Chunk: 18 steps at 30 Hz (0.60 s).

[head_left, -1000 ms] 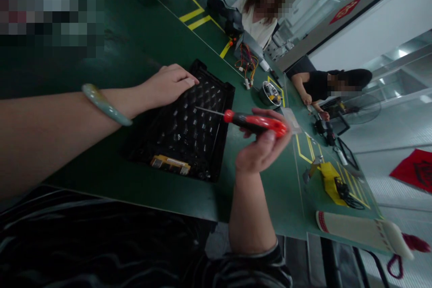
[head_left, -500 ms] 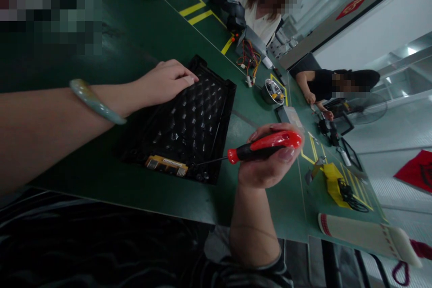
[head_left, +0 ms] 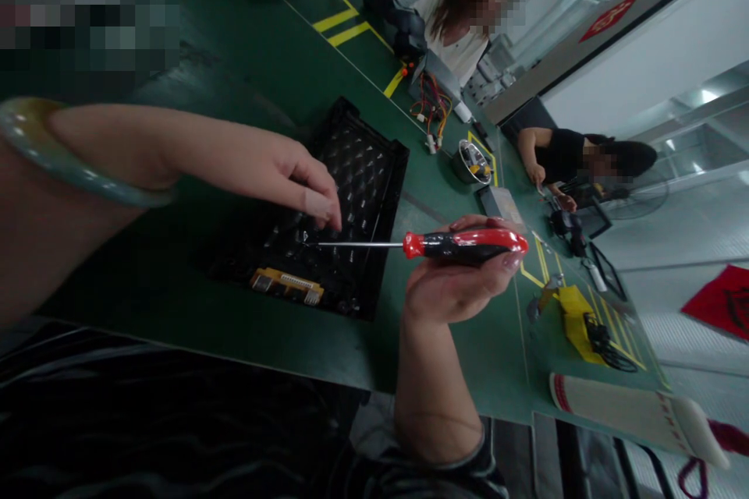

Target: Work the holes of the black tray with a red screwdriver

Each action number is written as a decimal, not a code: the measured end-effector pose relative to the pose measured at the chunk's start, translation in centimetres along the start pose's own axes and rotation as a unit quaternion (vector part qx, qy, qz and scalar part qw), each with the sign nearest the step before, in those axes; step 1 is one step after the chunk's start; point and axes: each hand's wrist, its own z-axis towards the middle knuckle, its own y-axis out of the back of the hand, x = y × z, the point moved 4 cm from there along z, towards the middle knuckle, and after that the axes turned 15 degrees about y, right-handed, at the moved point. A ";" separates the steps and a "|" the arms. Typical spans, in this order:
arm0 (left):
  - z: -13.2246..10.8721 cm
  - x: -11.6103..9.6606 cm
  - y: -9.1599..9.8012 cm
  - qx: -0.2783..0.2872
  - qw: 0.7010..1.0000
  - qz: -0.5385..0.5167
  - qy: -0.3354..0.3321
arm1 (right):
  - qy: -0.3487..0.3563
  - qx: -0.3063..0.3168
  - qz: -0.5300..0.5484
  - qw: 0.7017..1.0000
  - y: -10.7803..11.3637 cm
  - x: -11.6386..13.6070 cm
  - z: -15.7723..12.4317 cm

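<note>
My right hand (head_left: 453, 281) is wrapped around the red-and-black handle of a screwdriver (head_left: 468, 243). Its thin metal shaft points left, level over a black plastic housing (head_left: 363, 179) with a quilted pattern of raised diamonds. The housing lies flat on the green table. Over its left side hangs my left hand (head_left: 263, 171), fingers bent down and close together near the screwdriver's tip. Whatever the fingers pinch, if anything, is hidden. A small orange circuit board (head_left: 286, 285) with connectors sits along the housing's near edge. A jade-coloured bangle (head_left: 76, 164) circles my left wrist.
Beyond the housing stand a metal bowl (head_left: 471, 162) of small parts and a power supply with coloured wires (head_left: 433, 105). A yellow object with a black cable (head_left: 579, 323) lies to the right, near a white-and-red pouch (head_left: 632, 409). Two people sit across the table.
My left hand has come off the housing's far left edge and moved nearer me, fingers now bent down. The screwdriver tip has risen from beside the circuit board and swung toward the left fingers.
</note>
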 end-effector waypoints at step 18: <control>-1.3 -0.6 -0.6 0.108 0.992 0.056 0.017 | -0.011 0.006 -0.027 1.000 -0.1 0.0 -0.6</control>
